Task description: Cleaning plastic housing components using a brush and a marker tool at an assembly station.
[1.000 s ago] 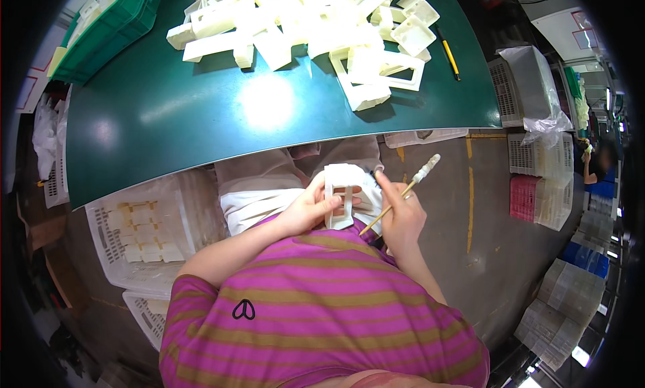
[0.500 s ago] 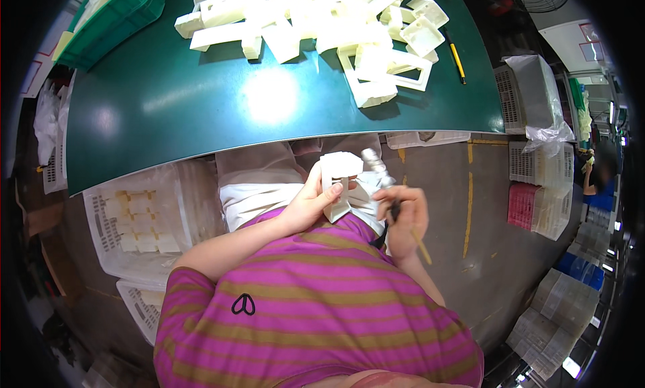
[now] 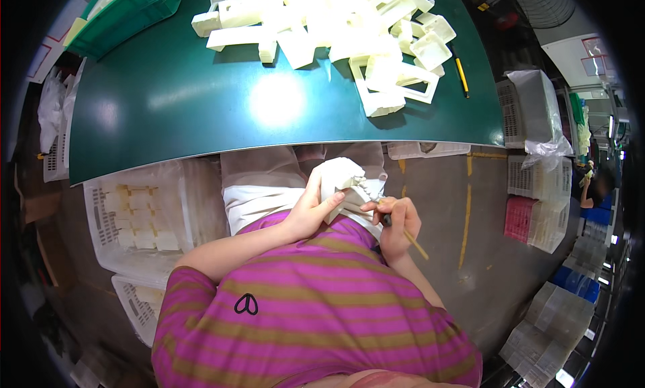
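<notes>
My left hand (image 3: 308,213) is closed around a white moulded plastic part (image 3: 338,173), held above my lap below the table edge. In my right hand (image 3: 402,221) is a thin tan-handled tool (image 3: 417,246), with a dark piece by the fingers. The tool's pale, knobbly end reaches the right side of the part; I cannot tell whether it touches, nor what kind of tool it is. Beyond the hands, a heap of similar off-white plastic parts (image 3: 295,42) lies on the green table (image 3: 181,116).
A yellow pen-like tool (image 3: 461,77) lies right of the heap. At the table's far left is a green crate (image 3: 138,24). A white plastic-lined basket (image 3: 101,220) with parts stands on the left. More baskets (image 3: 516,219) stand on the right; another person (image 3: 591,193) is far right.
My right hand has brought the tool's pale end down and in against the part's right side. The part has tilted a little in my left hand. The whole view has shifted slightly.
</notes>
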